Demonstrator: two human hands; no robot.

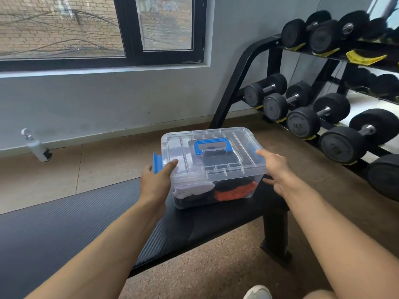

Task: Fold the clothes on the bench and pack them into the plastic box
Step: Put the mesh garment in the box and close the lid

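Box lidded, both hands at its ends

Bench (194,229) first: we see one black padded bench, its far end just beyond the box, bare padding running back toward us. Floor lies open on the window side; on the other side one rack (254,67) of dumbbells stands near. One clear box (216,182) sits on the bench's far end with its lid (218,147) on and one blue handle (212,145) on top. Through the wall we count white, black and orange clothes (235,193). Our left hand (156,182) grips the left end beside the blue latch (157,162), thumb on the lid. Our right hand (278,171) holds the right end, fingers spread.
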